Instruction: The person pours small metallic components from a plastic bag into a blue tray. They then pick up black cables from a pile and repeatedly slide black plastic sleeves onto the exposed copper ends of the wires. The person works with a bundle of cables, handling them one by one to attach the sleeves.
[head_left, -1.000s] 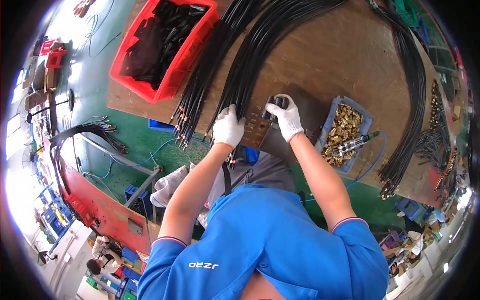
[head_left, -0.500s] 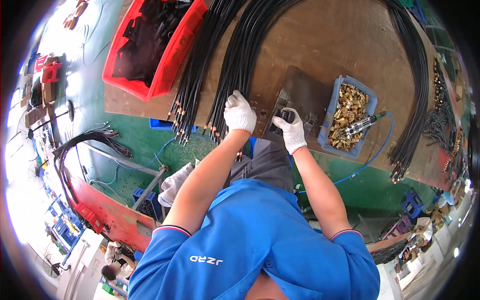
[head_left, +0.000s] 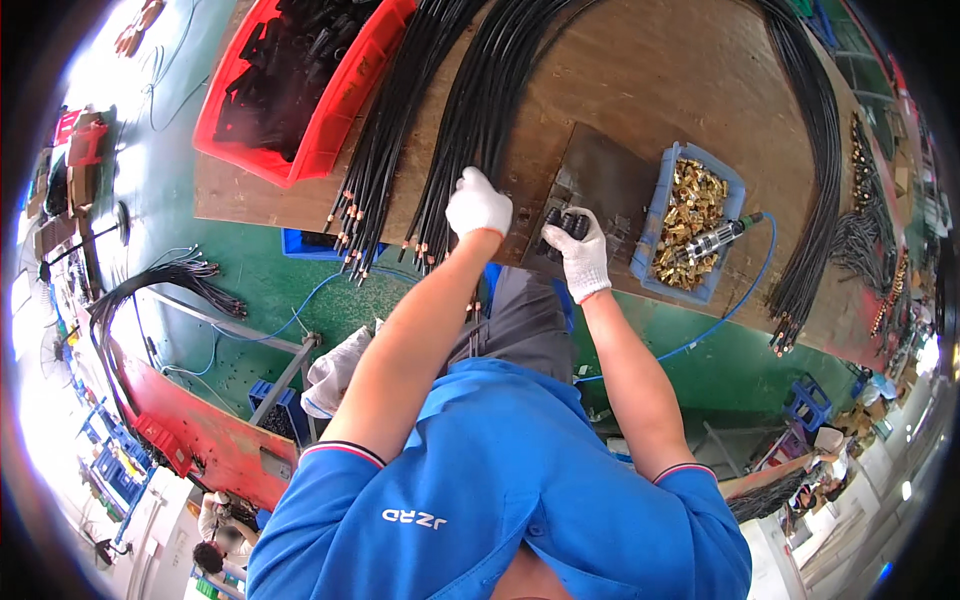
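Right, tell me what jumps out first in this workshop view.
The long bundles of black hoses fanned across the wooden bench, with the gloved left hand on their ends. Next, the red crate of black parts at far left and the blue bin of brass fittings beside the right hand.

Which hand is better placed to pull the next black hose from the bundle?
Left. The left hand already rests on the black hose bundle near its cut ends, while the right hand is closed on small black fittings over the dark metal plate.
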